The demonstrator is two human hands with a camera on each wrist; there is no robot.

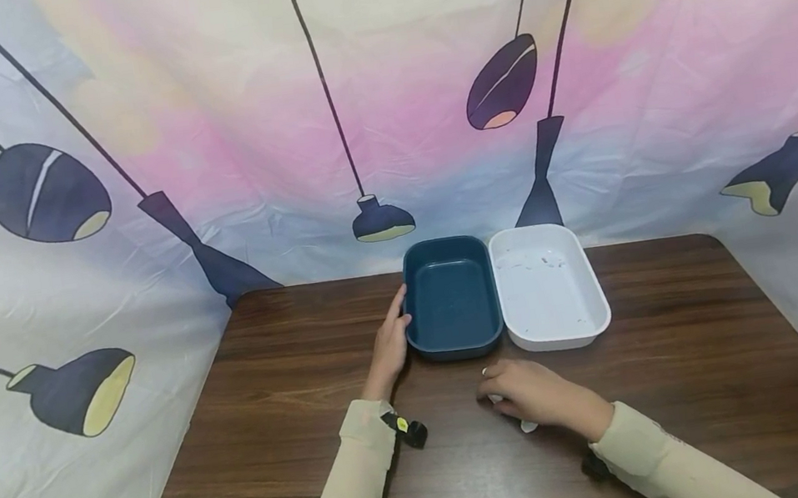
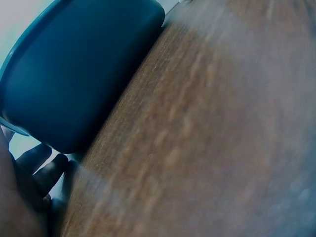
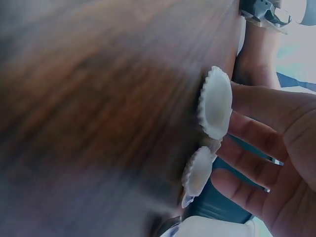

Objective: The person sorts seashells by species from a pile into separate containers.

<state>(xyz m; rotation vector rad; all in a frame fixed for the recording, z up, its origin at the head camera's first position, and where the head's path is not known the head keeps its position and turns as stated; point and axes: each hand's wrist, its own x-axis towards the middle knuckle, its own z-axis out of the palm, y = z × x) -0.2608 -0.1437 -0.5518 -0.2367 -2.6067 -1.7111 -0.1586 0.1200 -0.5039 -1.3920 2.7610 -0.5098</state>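
Note:
In the head view my left hand (image 1: 390, 341) rests against the left outer side of a dark teal rectangular dish (image 1: 450, 301). Its fingers lie along the wall of that dish (image 2: 74, 74) in the left wrist view too. My right hand (image 1: 531, 391) is low over the wood table, in front of both dishes. Two white, scalloped-edged seashells, a larger one (image 3: 216, 103) and a smaller one (image 3: 198, 170), show their hollow sides in the right wrist view. Thumb and fairly straight fingers (image 3: 247, 158) lie right behind and beside them, partly hidden by the shells.
A white rectangular dish (image 1: 551, 288) with small dark specks inside stands right beside the teal one, near the back edge of the brown table (image 1: 293, 364). Behind the table hangs a cloth (image 1: 235, 94) printed with dark lamps.

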